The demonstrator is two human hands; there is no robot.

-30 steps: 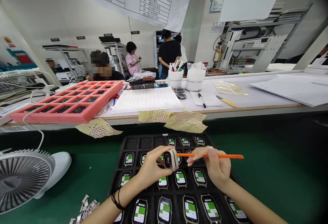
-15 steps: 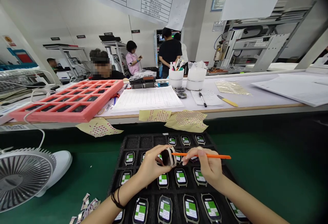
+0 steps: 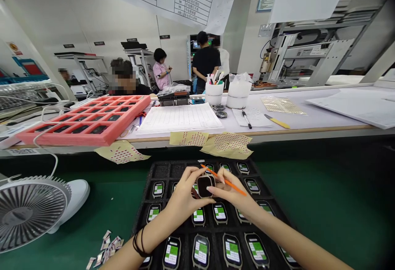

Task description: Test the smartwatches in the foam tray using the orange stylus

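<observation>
My left hand (image 3: 182,192) grips a smartwatch body (image 3: 203,187) between fingers and thumb, its dark screen facing me. Against the right edge of that watch rests the thumb of my right hand (image 3: 236,196). The same hand holds a thin orange stick (image 3: 235,187), which slants up to the left over the watch's top. Beneath both hands lies a black foam tray (image 3: 159,172) with several watches in its compartments. One such watch (image 3: 200,251) shows a green and white screen. Part of the tray is hidden by my hands and forearms.
A white fan (image 3: 33,216) stands at the left, with small strips (image 3: 108,247) near it. Along the raised shelf are a pink foam tray (image 3: 101,138), paper sheets (image 3: 182,117), pen cups (image 3: 214,94) and a yellow-handled blade (image 3: 277,122). Several people are beyond the shelf.
The watch has turned so its screen faces me. My right hand has moved left onto its edge, and the orange stick has swung from level to slanting up leftward.
</observation>
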